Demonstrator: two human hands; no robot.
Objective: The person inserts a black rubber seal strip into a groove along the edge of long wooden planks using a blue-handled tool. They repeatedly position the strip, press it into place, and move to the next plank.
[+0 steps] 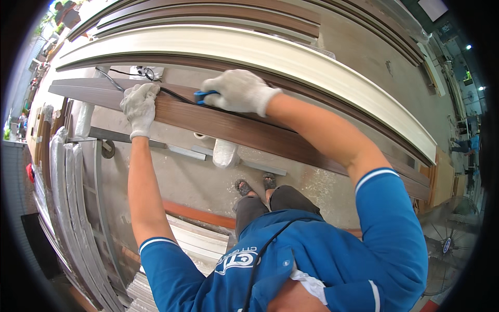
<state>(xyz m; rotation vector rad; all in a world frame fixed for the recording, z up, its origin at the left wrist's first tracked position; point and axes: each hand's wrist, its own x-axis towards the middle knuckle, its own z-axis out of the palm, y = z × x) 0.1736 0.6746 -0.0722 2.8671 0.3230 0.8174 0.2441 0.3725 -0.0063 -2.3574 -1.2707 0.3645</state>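
Note:
A long brown wood-grain profile (pixel 208 115) lies across in front of me. My left hand (pixel 139 108), in a whitish work glove, is closed at its left part, around a thin dark flexible strip (pixel 176 95). The strip runs right from the fingers along the profile, and a greyish length of it shows beyond the hand, at upper left. My right hand (pixel 236 92), also gloved, is closed on a small blue tool (pixel 204 96) set against the strip; most of the tool is hidden in the palm.
Beyond the profile lie a long cream-white profile (pixel 249 44) and more brown profiles (pixel 208 15). Plastic-wrapped lengths (pixel 78 182) stand at left. Below the work hangs a white wrapped bundle (pixel 225 153). A fan (pixel 448 244) stands at lower right. Another person (pixel 470 145) is at far right.

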